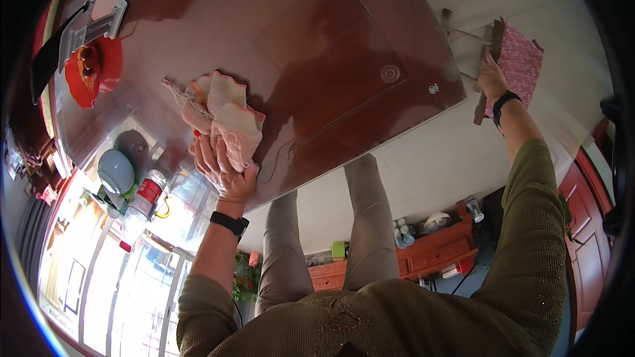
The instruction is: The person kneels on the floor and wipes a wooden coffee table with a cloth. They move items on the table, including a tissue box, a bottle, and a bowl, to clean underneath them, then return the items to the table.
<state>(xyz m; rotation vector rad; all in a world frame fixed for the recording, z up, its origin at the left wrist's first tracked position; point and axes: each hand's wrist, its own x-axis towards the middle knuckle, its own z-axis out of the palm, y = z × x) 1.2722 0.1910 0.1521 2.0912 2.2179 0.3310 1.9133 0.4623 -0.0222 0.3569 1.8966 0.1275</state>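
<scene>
My left hand [222,166] lies over the near end of a bundle of pink and cream knitted fabric [230,124], fingers bent onto it. The bundle has orange-stitched wavy edges, loose threads and a tangle of string at its far left; it may be work gloves. It rests on the glossy dark red tabletop [342,84]. Off the table's right end, my right hand [492,79] grips the wooden bar of a small stool [518,62] with a pink patterned fabric seat. Part of the stool's frame is hidden behind that hand and the table.
To the left on the table stand a plastic bottle [144,198] with a red label, a grey-blue bowl [115,171], a red scalloped dish [84,79] and a white device stand [106,15]. Behind my legs is a carved wooden cabinet [436,253]. A red door [588,233] stands right.
</scene>
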